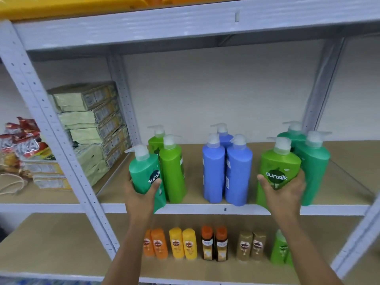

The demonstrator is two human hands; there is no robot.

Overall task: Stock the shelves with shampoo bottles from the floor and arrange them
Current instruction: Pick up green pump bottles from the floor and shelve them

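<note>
So at this point we were well into it, judging by the shelves. The middle shelf [226, 209] already had three little groups of pump bottles: two lime green bottles [172, 171] at the left, three blue bottles [226, 169] in the centre, and two teal bottles [312, 167] at the right. The lower shelf [61, 243] had a tidy row of small bottles [205, 243] in pairs, orange, yellow, brown and tan, plus one small green one at the right end.

Our left hand [139, 194] was wrapped around a teal pump bottle [146, 173], held at the front edge just left of the lime green pair. Our right hand [283, 192] was gripping a lime green pump bottle [279, 167], right in front of the teal pair. Funny thing: each bottle sat beside the other colour's group, so we'd guess they needed swapping or sorting to match. Neither looked set down yet, though we couldn't tell for sure.

We couldn't see the floor, so no idea how many were left down there.

Nearby stuff: stacked pale cartons [92, 124] on the next bay to the left, red snack packets [22, 136] beyond those, yellow tubs [61, 5] up top. The upright post [51, 124] crowded the left hand a bit, and the pump nozzles stuck out enough to snag.
</note>
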